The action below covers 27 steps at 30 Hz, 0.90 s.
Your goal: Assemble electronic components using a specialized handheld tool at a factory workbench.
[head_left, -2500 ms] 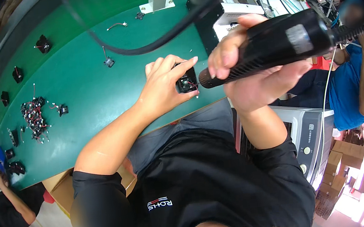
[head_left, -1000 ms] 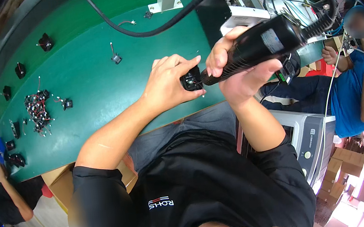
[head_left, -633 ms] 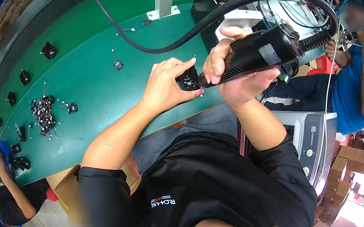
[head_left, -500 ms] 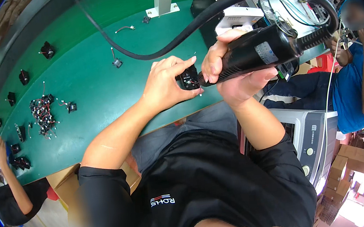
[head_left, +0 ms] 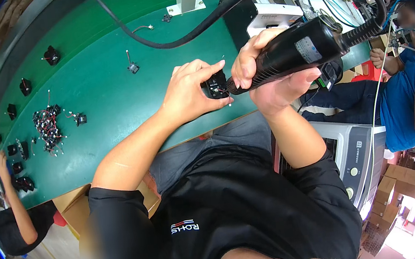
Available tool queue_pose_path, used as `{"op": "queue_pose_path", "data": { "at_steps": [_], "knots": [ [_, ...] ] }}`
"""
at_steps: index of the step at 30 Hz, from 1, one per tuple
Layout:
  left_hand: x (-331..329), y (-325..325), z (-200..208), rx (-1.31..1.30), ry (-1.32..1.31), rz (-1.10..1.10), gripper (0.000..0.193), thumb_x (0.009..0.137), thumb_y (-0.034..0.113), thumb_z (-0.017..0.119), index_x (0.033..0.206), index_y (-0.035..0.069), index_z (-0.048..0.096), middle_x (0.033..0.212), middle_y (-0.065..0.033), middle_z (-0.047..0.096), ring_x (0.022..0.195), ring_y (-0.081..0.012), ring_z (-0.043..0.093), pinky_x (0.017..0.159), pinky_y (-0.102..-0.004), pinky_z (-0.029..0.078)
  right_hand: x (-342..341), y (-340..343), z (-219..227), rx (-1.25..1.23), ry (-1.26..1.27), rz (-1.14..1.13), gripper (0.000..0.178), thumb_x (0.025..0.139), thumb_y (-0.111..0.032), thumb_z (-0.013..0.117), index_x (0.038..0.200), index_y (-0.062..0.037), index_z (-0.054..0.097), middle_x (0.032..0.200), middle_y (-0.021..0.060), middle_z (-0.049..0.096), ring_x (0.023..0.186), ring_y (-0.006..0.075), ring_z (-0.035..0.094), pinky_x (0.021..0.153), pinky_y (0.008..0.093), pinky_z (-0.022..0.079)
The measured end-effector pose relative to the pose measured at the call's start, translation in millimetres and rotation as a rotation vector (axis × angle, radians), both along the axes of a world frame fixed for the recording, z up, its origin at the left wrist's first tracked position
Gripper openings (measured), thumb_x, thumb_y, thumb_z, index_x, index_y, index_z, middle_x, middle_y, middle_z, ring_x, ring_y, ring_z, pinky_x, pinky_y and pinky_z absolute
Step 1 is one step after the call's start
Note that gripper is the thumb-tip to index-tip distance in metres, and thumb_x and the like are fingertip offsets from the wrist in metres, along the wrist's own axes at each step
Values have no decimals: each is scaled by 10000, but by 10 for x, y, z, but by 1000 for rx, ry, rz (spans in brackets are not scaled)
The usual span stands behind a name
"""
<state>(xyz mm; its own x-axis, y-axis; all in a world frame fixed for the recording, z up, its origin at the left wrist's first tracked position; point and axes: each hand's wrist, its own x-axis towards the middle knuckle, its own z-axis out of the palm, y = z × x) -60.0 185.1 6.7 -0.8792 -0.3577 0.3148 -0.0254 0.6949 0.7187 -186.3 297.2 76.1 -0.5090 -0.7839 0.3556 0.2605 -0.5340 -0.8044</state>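
My left hand (head_left: 187, 93) grips a small black plastic module (head_left: 215, 82) between thumb and fingers, over the green bench top near its front edge. A few thin wires with a white connector stick out of the module's lower side. In my right hand (head_left: 276, 95) is a thick black corded electric screwdriver (head_left: 293, 52), held tilted, with its narrow front end pointing left. That end meets the module's right side; the bit itself is hidden. From the screwdriver's back end a heavy black cable (head_left: 234, 4) arches over the bench.
A pile of small wired parts (head_left: 48, 128) lies on the left of the green bench (head_left: 113, 107). Several black modules (head_left: 25, 87) stand along the far left. A co-worker's hand (head_left: 3, 165) is beside them. A boxy machine (head_left: 269, 17) stands at back right; another person (head_left: 412, 85) works beyond.
The screwdriver's back end has shifted slightly right and its cable sits higher in view. Both hands keep their grip. Another black module now stands by the co-worker's hand at far left.
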Motion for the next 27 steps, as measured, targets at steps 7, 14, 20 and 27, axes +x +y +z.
{"op": "queue_pose_path", "data": {
  "at_steps": [7,14,20,27],
  "knots": [
    [-1,16,19,22,10,7,638,597,337,912,1161,124,702,961,-26,632,964,-214,604,894,-369,410,30,-15,86,49,97,-39,1109,661,-948,489,1172,35,521,634,56,543,497,125,521,469,236,442],
    [15,15,43,24,-4,-1,451,598,317,912,949,128,701,961,-24,636,981,-228,598,900,-368,414,20,-7,3,36,71,52,1076,646,-961,480,1130,-2,530,635,51,533,505,130,514,463,235,413],
    [-2,17,12,28,7,13,476,600,325,912,981,132,703,969,-19,638,996,-231,597,916,-375,405,-34,-35,-31,20,26,46,1071,651,-957,489,1127,1,530,639,59,542,502,130,516,464,240,428],
    [-3,2,12,27,14,-3,462,608,312,908,975,126,698,979,-18,632,1001,-233,589,912,-380,400,38,-24,104,111,137,-32,1167,658,-952,494,1238,60,513,643,56,553,502,116,522,460,218,431]
  ]
}}
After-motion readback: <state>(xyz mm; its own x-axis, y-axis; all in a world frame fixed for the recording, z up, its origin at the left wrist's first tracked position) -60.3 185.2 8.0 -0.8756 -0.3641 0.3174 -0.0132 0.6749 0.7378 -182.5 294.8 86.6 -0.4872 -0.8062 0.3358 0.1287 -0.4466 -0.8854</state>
